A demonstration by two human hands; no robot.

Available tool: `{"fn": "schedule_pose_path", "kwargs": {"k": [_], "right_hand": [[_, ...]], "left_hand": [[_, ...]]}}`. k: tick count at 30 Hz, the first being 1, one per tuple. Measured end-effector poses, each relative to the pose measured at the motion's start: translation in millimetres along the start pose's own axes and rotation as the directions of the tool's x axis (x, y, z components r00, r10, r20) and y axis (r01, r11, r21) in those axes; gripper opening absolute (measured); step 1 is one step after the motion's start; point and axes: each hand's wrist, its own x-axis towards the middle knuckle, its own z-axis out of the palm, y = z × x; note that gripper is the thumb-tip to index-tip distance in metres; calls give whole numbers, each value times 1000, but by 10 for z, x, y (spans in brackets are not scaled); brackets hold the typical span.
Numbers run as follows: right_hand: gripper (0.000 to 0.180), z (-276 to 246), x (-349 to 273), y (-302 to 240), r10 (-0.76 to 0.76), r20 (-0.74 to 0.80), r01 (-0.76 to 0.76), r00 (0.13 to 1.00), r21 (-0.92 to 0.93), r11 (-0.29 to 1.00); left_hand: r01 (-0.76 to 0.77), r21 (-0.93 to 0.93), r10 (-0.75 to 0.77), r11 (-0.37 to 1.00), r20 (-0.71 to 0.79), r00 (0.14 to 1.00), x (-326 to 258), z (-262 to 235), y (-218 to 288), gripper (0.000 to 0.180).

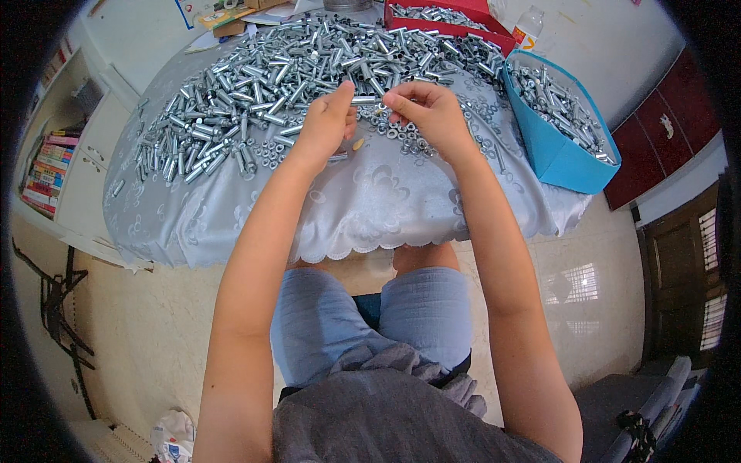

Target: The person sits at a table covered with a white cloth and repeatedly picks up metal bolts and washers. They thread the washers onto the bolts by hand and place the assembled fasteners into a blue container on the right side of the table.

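Observation:
Over the near part of the pile, my left hand [328,123] is closed around one end of a sleeve anchor [363,99], a silver metal cylinder lying level and pointing right. My right hand [434,116] meets its other end, thumb and forefinger pinched together. Whatever small part may sit in that pinch is too small to make out. Beneath my hands lie loose nuts and washers [409,140] on the silvery tablecloth [386,208]. A large heap of similar anchors [255,85] spreads behind and to the left. A small yellowish piece [358,144] rests between my wrists.
At the right table edge stands a blue fabric bin [559,162] full of anchors. A red box [502,38] with more metal parts sits at the back, beside a clear bottle [529,27]. Bookshelves [77,147] stand to the left, and a dark chair [641,401] at lower right.

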Motion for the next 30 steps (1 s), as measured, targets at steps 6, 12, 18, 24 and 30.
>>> {"fn": "schedule_pose_path", "kwargs": {"k": [6,12,18,24,30], "right_hand": [[17,77,-33,4,-18,1,18,1000,26,1000],[16,76,-57,-45,-63,-15,64,998,34,997],[21,52,-40,-30,-181,-61,176,982,-73,982],[18,-171,39,257,-338,-196,155,921,-609,778],[14,-64,3,291,-463,-56,242,885,-793,560]], "left_hand": [[-18,120,20,993,-16,1000,14,-1,-35,45],[-9,55,6,998,50,999,-23,42,25,44],[160,-288,-139,944,91,986,7,42,76,43],[253,-666,-149,702,210,966,81,-131,93,42],[232,-718,-113,656,211,971,120,-191,53,42]]}}
